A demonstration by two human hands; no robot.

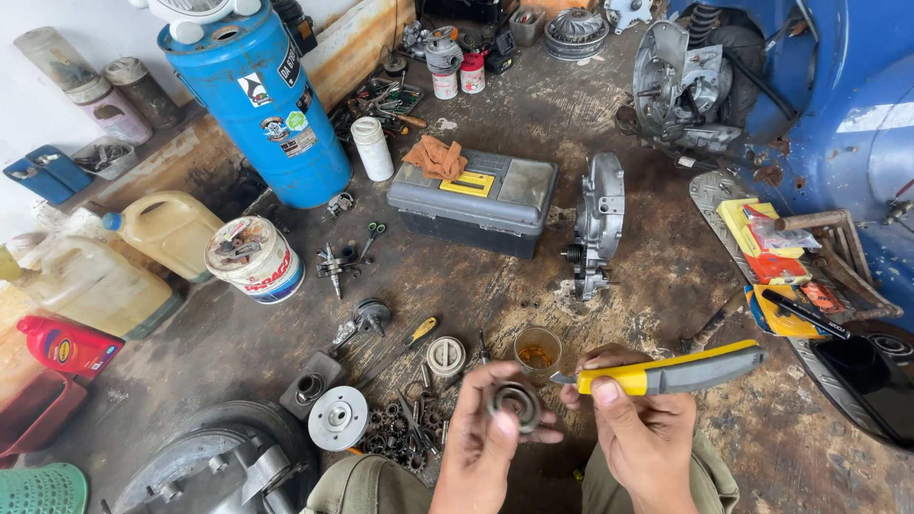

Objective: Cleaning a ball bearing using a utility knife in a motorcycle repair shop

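My left hand [481, 443] holds a small round metal ring part [515, 404] between thumb and fingers, low in the middle of the view. My right hand [640, 428] grips a yellow and grey utility knife [676, 373], its short blade pointing left and meeting the ring part. Both hands hover above my knees over a dirty concrete floor. Just behind the hands stands a small glass cup [538, 350] with amber liquid.
A grey toolbox [474, 201] with an orange rag sits mid-floor, an engine casing [598, 225] to its right. A blue drum [259, 100], jugs and a white bucket [254, 258] stand left. Gears, a screwdriver [411, 335] and discs lie near my knees. A blue scooter body [843, 105] fills the right.
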